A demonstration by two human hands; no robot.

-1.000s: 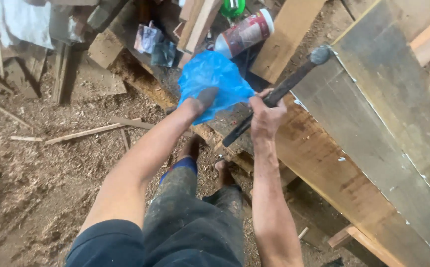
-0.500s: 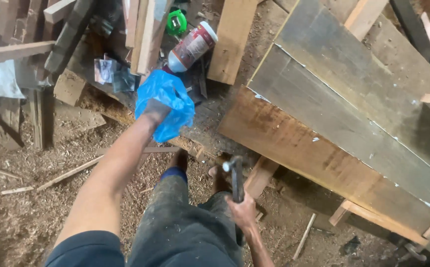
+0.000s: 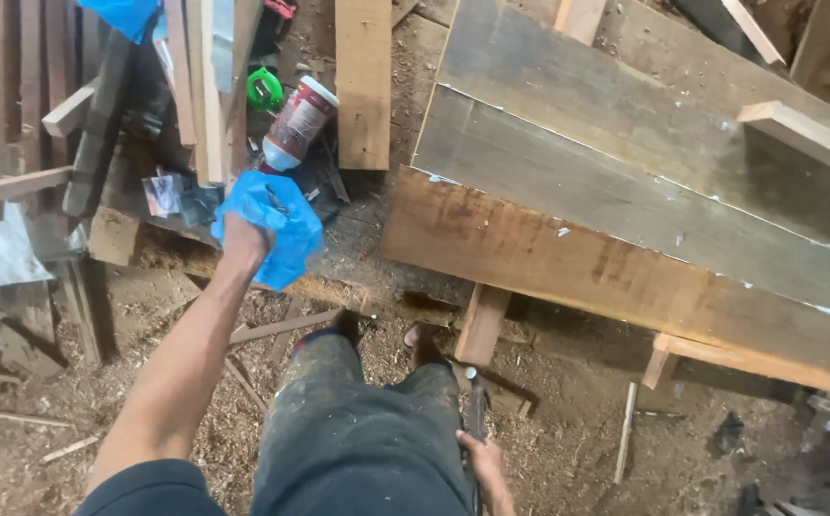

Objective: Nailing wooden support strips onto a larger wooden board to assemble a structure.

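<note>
Left hand (image 3: 241,239) is reaching forward with arm extended, fingers closed around a crumpled blue plastic bag (image 3: 281,234), holding it just above the low, cluttered timber ledge at the left edge of the work area. A red-and-white bottle (image 3: 297,124) is lying tilted just beyond the bag, with a green round object (image 3: 264,91) near its far side and an upright plank (image 3: 363,81) just right of it. Right hand (image 3: 487,468) is hanging low beside the right leg, fingers wrapped around the handle of a dark hammer (image 3: 475,420), head end pointing toward the floor near the feet. The big panel of wide boards (image 3: 625,210) is lying to the right, well apart from both hands, its near edge resting on short wooden blocks. Sawdust floor (image 3: 568,449) is spreading under everything.
</note>
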